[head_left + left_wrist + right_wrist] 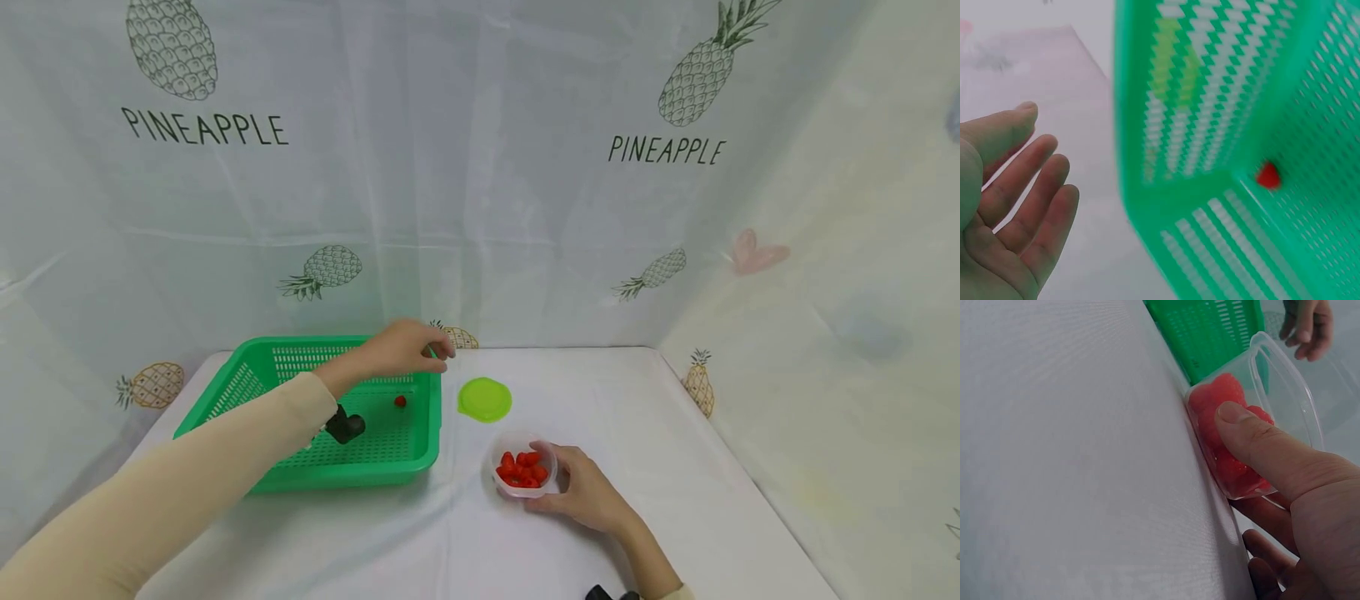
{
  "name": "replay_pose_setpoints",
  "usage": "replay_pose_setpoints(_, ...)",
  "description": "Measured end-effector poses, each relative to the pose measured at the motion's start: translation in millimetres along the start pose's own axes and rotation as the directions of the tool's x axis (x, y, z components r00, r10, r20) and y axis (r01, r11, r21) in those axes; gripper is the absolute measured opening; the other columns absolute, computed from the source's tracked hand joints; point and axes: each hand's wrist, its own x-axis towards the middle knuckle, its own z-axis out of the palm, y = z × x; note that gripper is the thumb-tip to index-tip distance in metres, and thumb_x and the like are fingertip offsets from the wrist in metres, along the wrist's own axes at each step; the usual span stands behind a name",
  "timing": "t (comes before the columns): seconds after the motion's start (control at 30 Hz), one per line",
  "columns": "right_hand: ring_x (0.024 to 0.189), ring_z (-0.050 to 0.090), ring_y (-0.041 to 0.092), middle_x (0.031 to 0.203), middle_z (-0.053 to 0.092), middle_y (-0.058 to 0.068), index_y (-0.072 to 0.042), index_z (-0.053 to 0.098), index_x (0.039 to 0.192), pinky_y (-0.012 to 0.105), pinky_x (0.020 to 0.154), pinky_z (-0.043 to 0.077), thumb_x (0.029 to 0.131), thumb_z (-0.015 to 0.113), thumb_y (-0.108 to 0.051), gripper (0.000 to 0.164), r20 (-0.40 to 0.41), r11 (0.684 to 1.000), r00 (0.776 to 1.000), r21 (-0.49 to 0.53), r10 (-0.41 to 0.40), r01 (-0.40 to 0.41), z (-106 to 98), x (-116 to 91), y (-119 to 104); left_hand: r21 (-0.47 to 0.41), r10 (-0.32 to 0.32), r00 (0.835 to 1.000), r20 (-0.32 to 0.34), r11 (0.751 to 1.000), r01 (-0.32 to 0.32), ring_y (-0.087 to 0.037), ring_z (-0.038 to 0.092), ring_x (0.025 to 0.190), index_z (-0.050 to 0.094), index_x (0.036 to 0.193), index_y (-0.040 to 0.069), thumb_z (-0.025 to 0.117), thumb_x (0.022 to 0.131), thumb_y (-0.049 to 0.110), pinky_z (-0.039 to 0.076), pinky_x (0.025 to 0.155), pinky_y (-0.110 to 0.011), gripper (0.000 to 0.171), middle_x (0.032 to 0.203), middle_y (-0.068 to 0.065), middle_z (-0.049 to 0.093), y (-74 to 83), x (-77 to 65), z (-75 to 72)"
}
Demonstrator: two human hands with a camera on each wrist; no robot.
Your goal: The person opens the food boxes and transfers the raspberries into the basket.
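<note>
My left hand [408, 346] is over the right back part of a green plastic basket [433, 417]. Its fingers are loosely bent and hold nothing, as the left wrist view also shows. One red berry [401, 402] lies on the basket floor near the right wall. Lower right, my right hand [588, 493] grips a small clear plastic container [521, 492] from its right side. The right wrist view has the thumb [1260, 440] across the container's wall, with fingers beneath. Inside are several red berries [1227, 390], heaped at the bottom.
A bright green lid [484, 400] lies flat on the white-covered table [600, 400], behind the container and right of the basket. White sheeting [480, 167] printed with pineapples hangs at the back and sides. A black wrist camera [346, 425] on my left arm overlaps the basket.
</note>
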Motion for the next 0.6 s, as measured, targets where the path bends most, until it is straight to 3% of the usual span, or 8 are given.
replay_pose_setpoints(0.23, 0.131, 0.056, 0.022, 0.139, 0.065, -0.008, -0.018, 0.064, 0.146, 0.056, 0.112, 0.047, 0.077, 0.095, -0.05, 0.082, 0.005, 1.0, 1.0, -0.004, -0.012, 0.012, -1, 1, 0, -0.022, 0.082, 0.996, 0.047, 0.996, -0.081, -0.01, 0.074, 0.095, 0.076, 0.117, 0.014, 0.078, 0.098, 0.016, 0.058, 0.088, -0.029, 0.019, 0.107, 0.004, 0.078, 33.0, 15.7, 20.4)
replay_pose_setpoints(0.6, 0.13, 0.057, 0.02, 0.136, 0.067, -0.011, -0.018, 0.064, 0.145, 0.054, 0.112, 0.046, 0.078, 0.094, -0.051, 0.081, -0.001, 1.0, 1.0, 0.002, -0.029, 0.029, -2, 2, 2, -0.136, 0.102, 0.981, 0.164, 0.988, -0.08, -0.004, 0.069, 0.091, 0.075, 0.115, 0.02, 0.078, 0.098, 0.017, 0.057, 0.083, -0.024, 0.018, 0.102, 0.011, 0.075, 70.3, 26.8, 65.5)
